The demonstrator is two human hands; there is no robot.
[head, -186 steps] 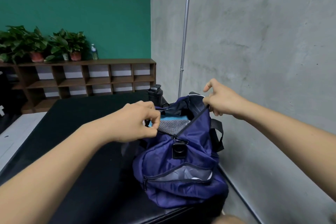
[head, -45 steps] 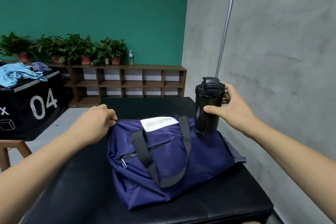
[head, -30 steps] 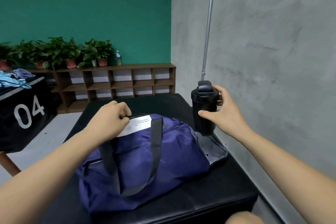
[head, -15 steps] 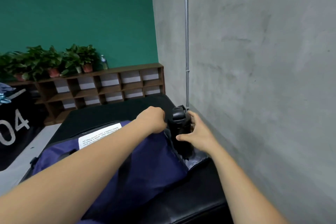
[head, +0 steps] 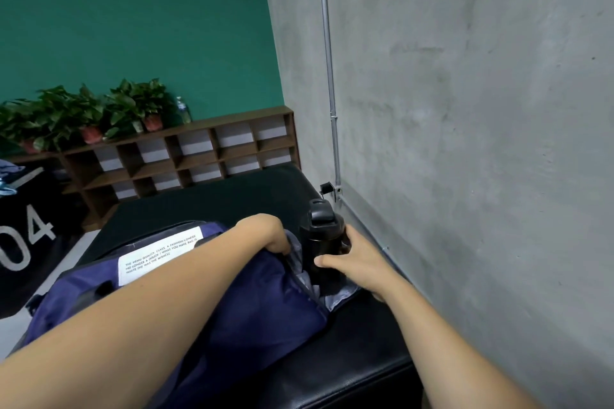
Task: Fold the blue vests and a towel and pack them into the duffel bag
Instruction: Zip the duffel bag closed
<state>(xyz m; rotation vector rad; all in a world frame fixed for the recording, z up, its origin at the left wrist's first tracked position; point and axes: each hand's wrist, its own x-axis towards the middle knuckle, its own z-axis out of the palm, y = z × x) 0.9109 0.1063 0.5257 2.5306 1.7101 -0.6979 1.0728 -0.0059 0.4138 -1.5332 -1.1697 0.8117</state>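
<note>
Navy duffel bag lies on its side on the black table, close to the grey wall, white label facing up. Left hand curls over the fabric edge of the bag's grey-lined end pocket. Right hand wraps around an upright black bottle, whose base sits in that pocket's opening.

a teal wall meets a bare grey concrete wall with a thin metal pipe running up it. a low wooden cubby shelf along the teal wall carries potted plants. a black padded table fills the corner.
</note>
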